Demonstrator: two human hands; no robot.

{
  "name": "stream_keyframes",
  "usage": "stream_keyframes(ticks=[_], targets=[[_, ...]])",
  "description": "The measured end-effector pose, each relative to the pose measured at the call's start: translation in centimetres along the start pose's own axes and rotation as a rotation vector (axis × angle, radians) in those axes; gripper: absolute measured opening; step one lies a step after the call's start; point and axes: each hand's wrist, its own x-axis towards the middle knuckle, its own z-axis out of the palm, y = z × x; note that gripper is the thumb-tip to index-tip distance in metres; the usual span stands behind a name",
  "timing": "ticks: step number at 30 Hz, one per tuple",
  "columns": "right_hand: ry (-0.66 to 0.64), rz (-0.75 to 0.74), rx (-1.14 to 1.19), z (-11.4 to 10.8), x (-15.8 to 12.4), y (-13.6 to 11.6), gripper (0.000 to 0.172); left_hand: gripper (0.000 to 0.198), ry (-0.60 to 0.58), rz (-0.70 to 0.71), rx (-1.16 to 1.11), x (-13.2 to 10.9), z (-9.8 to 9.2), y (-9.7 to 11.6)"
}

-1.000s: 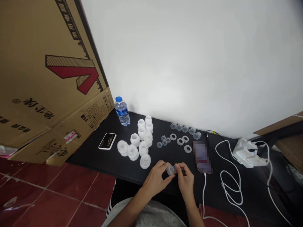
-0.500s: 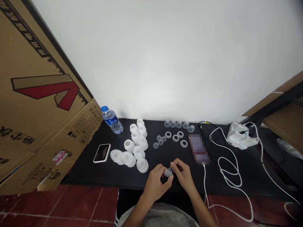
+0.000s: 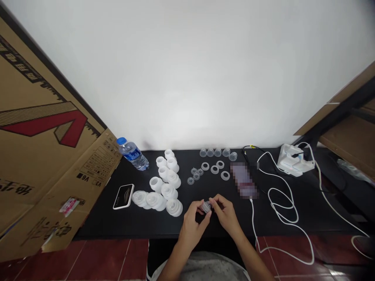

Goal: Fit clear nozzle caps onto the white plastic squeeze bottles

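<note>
Both hands meet over the near edge of the black table point(image 3: 146, 224). My left hand point(image 3: 193, 220) and my right hand point(image 3: 224, 212) are closed together on one small clear plastic cap point(image 3: 207, 206), pinched between the fingertips. Just left of the hands stands a cluster of several white plastic caps point(image 3: 165, 183). Behind the hands lie several clear rings point(image 3: 215, 168), small clear discs point(image 3: 195, 175) and a row of small clear cups point(image 3: 217, 152).
A water bottle point(image 3: 131, 153) and a large cardboard box point(image 3: 43, 156) stand at the left. A phone point(image 3: 123, 196) lies near the white caps. A blurred device point(image 3: 243, 180), white cables point(image 3: 281, 203) and a white charger point(image 3: 293, 160) occupy the right.
The view has swung to the right, so everything shifted left in the picture. Both hands stay closed on the clear cap, turning it slightly between the fingers.
</note>
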Motion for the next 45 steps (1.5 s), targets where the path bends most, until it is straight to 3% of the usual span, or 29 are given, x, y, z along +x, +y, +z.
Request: stream_keyframes(ticks=[5,15,19,22,27,30,34,37,40,42,45], targets=[[0.036,0.015,-0.013,0.1,-0.2,0.6,0.047,0.026,-0.03,0.042,0.068,0.5,-0.4,0.3],[0.04,0.01,0.01,-0.2,-0.1,0.4,0.047,0.022,-0.012,-0.054,0.077,0.3,0.6,1.1],[0.076,0.041,0.026,-0.6,0.3,1.0,0.051,0.028,-0.068,-0.097,-0.039,0.2,-0.2,1.2],[0.058,0.068,-0.017,-1.2,0.7,1.3,0.054,0.019,-0.186,-0.082,-0.086,0.1,-1.0,1.6],[0.034,-0.131,-0.32,-1.6,3.3,-1.0,0.042,0.011,-0.257,-0.11,-0.062,0.3,-1.5,2.5],[-0.189,-0.306,-0.44,-0.3,6.7,-3.8,0.03,0.009,-0.249,-0.123,-0.058,0.4,-1.4,2.7],[-0.379,-0.516,-0.665,3.4,11.8,-7.2,0.054,0.005,-0.222,-0.147,-0.035,0.4,-1.0,2.2],[-0.47,-0.521,-0.879,7.0,14.8,-8.9,0.057,0.006,-0.228,-0.163,-0.064,0.5,-0.8,1.7],[-0.529,-0.461,-1.014,9.5,16.8,-9.7,0.048,0.005,-0.238,-0.186,-0.071,0.8,-0.7,1.2],[-0.529,-0.45,-1.037,9.9,17.6,-9.9,0.033,0.006,-0.244,-0.2,-0.082,1.1,-0.6,0.7],[-0.448,-0.483,-1.003,7.9,17.7,-9.8,0.016,0.01,-0.224,-0.198,-0.139,1.3,-0.2,-0.3]])
